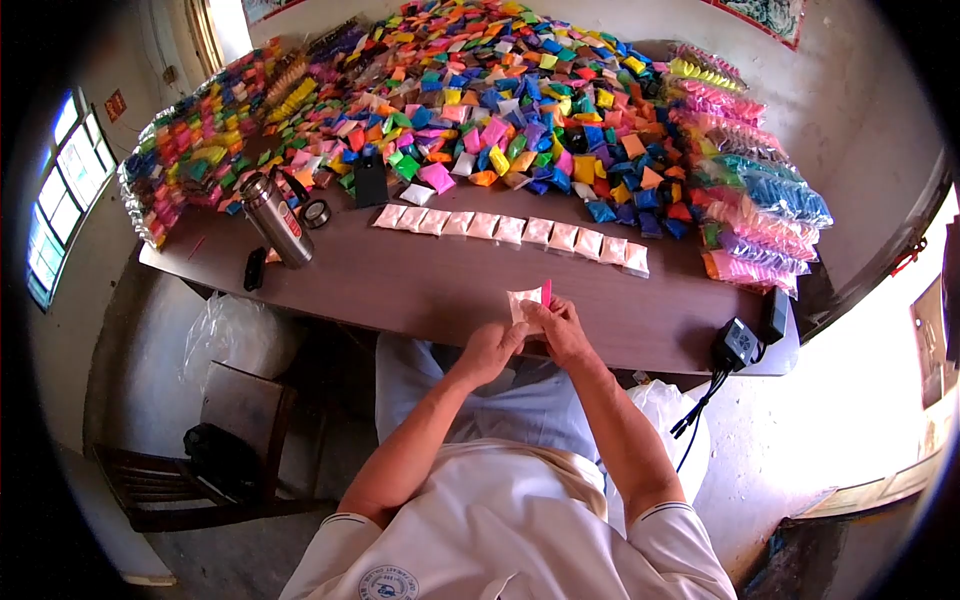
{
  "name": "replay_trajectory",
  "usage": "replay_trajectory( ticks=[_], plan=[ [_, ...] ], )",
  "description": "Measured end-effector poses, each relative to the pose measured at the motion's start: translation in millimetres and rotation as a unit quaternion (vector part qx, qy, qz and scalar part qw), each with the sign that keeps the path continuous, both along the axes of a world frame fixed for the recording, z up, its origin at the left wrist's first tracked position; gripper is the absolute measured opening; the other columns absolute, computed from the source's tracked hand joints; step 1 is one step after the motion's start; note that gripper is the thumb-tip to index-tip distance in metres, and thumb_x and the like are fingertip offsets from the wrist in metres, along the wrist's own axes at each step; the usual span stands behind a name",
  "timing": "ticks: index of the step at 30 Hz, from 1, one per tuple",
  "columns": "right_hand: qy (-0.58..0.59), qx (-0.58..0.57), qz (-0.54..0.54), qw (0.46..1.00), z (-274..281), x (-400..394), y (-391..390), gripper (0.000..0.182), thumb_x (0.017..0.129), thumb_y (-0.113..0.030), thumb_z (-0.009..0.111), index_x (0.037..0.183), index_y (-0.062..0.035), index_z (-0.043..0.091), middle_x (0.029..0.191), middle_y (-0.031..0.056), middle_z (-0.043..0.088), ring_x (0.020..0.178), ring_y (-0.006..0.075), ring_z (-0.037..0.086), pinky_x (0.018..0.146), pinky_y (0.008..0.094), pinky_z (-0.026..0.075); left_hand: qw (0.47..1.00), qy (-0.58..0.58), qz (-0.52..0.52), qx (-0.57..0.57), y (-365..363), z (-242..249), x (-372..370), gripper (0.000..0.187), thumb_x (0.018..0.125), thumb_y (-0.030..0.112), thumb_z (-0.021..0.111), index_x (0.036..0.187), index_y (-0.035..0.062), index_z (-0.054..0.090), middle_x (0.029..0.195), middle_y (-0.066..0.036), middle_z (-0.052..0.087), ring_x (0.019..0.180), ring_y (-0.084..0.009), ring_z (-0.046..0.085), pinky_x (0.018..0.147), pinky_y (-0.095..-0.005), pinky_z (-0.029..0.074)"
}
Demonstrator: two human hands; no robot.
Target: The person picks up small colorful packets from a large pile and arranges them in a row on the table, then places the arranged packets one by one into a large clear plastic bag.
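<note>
Close to the table's front edge, my left hand (491,350) pinches the lower part of a small pale packet (521,301). My right hand (564,331) grips the packet's right side, its fingers closed. A narrow bright pink piece (546,291) stands up by the right fingers; what it is, I cannot make out. Beyond both hands, a row of several similar pale pink packets (508,231) lies side by side across the brown table (430,290).
A heap of colourful packets (480,80) covers the back, with stacked bagged packets (760,200) at right. At left stand a steel thermos (280,222), its lid (315,213) and a black object (254,269). A black device (736,345) with cables sits at the right edge. A wooden chair (240,420) is left.
</note>
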State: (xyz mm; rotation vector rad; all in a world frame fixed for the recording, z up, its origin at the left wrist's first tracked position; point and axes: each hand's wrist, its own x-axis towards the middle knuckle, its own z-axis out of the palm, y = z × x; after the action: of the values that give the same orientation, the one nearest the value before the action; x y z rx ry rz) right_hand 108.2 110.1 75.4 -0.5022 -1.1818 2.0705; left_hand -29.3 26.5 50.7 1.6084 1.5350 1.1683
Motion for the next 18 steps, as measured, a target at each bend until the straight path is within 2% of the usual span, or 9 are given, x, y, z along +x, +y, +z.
replay_trajectory(
  ticks=[4, 8, 10, 14, 16, 17, 18],
  plan=[
    [0.017, 0.033, -0.003, 0.999, -16, -2, 7, 0.018, 0.090, -0.015, 0.061, 0.088, 0.0027, 0.061, 0.074, 0.0085, 0.063, 0.060, 0.0185, 0.063, 0.047, 0.0304, 0.052, 1.000, 0.008, 0.009, 0.003, -2, 2, 3, 0.060, 0.097, 0.056, 0.034, 0.073, 0.0054, 0.055, 0.066, -0.009, 0.055, 0.063, -0.0271, 0.054, 0.063, -0.0381, 0.042],
    [0.010, 0.025, 0.023, 0.999, -9, 0, 8, 0.017, 0.090, -0.015, 0.060, 0.086, 0.0017, 0.062, 0.076, 0.0080, 0.064, 0.061, 0.0174, 0.063, 0.048, 0.0288, 0.051, 1.000, -0.009, 0.011, 0.000, 1, -4, 0, 0.059, 0.097, 0.055, 0.034, 0.073, 0.0056, 0.055, 0.065, -0.009, 0.055, 0.063, -0.0273, 0.054, 0.062, -0.0383, 0.041],
    [0.018, -0.024, 0.004, 1.000, -3, 4, 6, 0.016, 0.091, -0.013, 0.059, 0.084, 0.0007, 0.064, 0.076, 0.0071, 0.065, 0.062, 0.0160, 0.062, 0.052, 0.0275, 0.050, 1.000, -0.019, 0.011, -0.004, 1, -2, -1, 0.058, 0.097, 0.055, 0.035, 0.073, 0.0057, 0.055, 0.065, -0.009, 0.055, 0.062, -0.0273, 0.054, 0.062, -0.0383, 0.041],
    [0.017, -0.048, -0.050, 0.997, -9, -6, 5, 0.017, 0.091, -0.012, 0.057, 0.082, -0.0003, 0.065, 0.075, 0.0056, 0.066, 0.061, 0.0142, 0.062, 0.055, 0.0267, 0.049, 1.000, -0.007, 0.012, -0.010, 1, -5, -1, 0.058, 0.098, 0.053, 0.035, 0.071, 0.0049, 0.054, 0.065, -0.011, 0.055, 0.062, -0.0283, 0.053, 0.062, -0.0388, 0.041],
    [0.005, 0.012, -0.018, 1.000, -10, -4, 7, 0.024, 0.096, -0.014, 0.048, 0.089, 0.0052, 0.061, 0.072, 0.0127, 0.065, 0.053, 0.0224, 0.063, 0.048, 0.0335, 0.052, 1.000, 0.006, 0.012, -0.014, 0, -2, 0, 0.058, 0.098, 0.052, 0.036, 0.071, 0.0047, 0.054, 0.065, -0.011, 0.055, 0.062, -0.0286, 0.053, 0.062, -0.0392, 0.041],
    [0.005, 0.011, -0.019, 1.000, -13, -3, 9, 0.024, 0.096, -0.014, 0.048, 0.089, 0.0052, 0.061, 0.072, 0.0127, 0.065, 0.053, 0.0224, 0.063, 0.048, 0.0335, 0.052, 1.000, 0.007, 0.011, -0.008, -1, -1, 1, 0.058, 0.098, 0.052, 0.036, 0.070, 0.0045, 0.054, 0.065, -0.012, 0.054, 0.063, -0.0289, 0.053, 0.062, -0.0394, 0.041],
    [0.014, 0.005, -0.012, 1.000, -13, -2, 9, 0.022, 0.094, -0.016, 0.053, 0.089, 0.0029, 0.063, 0.074, 0.0094, 0.066, 0.058, 0.0184, 0.062, 0.053, 0.0306, 0.052, 1.000, 0.008, 0.010, -0.001, -1, 1, 2, 0.059, 0.098, 0.052, 0.035, 0.069, 0.0044, 0.053, 0.065, -0.012, 0.054, 0.063, -0.0292, 0.053, 0.063, -0.0396, 0.041]
  ],
)
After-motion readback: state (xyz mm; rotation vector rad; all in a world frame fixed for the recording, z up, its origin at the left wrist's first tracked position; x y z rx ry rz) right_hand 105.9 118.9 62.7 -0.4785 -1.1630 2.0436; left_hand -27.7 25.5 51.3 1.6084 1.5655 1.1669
